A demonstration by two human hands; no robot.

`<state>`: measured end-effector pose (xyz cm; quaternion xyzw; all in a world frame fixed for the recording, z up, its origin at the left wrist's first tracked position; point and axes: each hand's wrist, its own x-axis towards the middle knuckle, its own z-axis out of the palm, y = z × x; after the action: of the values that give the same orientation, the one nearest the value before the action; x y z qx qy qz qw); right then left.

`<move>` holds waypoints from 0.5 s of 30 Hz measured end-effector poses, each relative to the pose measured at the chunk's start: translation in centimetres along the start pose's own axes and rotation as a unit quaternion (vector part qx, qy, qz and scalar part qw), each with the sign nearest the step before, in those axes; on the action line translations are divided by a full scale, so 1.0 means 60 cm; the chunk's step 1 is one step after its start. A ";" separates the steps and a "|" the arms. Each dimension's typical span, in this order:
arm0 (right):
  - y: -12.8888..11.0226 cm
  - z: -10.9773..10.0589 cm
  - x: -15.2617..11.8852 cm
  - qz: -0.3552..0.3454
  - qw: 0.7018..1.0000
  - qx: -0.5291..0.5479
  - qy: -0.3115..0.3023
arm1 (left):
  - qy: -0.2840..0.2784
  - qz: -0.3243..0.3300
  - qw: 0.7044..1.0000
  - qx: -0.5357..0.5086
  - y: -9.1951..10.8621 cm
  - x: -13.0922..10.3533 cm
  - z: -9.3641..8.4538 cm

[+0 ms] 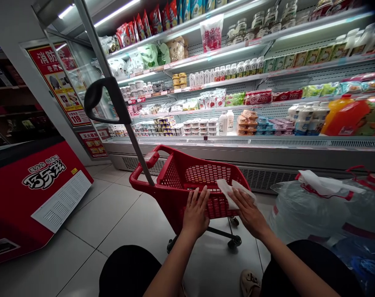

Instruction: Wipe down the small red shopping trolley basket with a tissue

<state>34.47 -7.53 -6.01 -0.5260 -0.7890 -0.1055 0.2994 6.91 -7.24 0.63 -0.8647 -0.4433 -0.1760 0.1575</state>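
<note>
Head view, cloth (pixel 225 189) (part-hidden), under right hand (pixel 248 209)

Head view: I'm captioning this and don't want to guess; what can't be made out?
All in the head view:
Part of the thin white sheet: under the bare right hand.
Palm of the bare left hand: turned from the camera.
Floor inside the red plastic shopping cart: partly hidden by its near wall.
Red chest freezer: cut by the left edge.
Small red shelf tags: too small to read.
</note>
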 end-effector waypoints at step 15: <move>-0.107 0.041 0.051 -0.019 0.998 0.043 0.033 | 0.002 0.005 1.000 0.027 -0.010 0.018 -0.006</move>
<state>27.04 -6.72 -5.22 -0.4941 -0.7922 -0.0949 0.3455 6.93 -6.27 1.52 -0.8618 -0.4435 -0.1649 0.1829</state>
